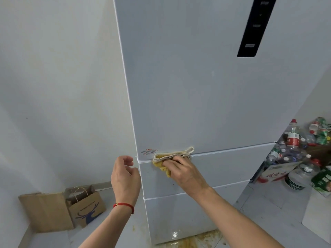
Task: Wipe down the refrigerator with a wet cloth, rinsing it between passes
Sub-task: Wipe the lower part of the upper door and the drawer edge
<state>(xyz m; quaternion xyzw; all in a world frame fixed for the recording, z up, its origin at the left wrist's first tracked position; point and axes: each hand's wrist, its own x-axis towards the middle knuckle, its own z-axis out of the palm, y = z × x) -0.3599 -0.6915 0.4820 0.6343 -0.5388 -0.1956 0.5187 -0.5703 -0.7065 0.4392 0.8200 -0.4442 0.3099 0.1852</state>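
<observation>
A tall pale grey refrigerator [197, 95] fills the middle of the view, with a black control strip [254, 27] high on its door and two drawer fronts below. My right hand [182, 171] presses a folded yellow cloth [170, 157] against the seam between the upper door and the top drawer, fingers curled over it. My left hand [125, 178] hovers just left of the refrigerator's left edge, fingers loosely curled, holding nothing. A red string bracelet circles that wrist.
A brown paper bag [87, 206] and flat cardboard [46, 212] stand on the floor at lower left against the white wall. Several plastic bottles [297, 151] are piled at right. Yellowish stains mark the floor [197, 240] under the refrigerator.
</observation>
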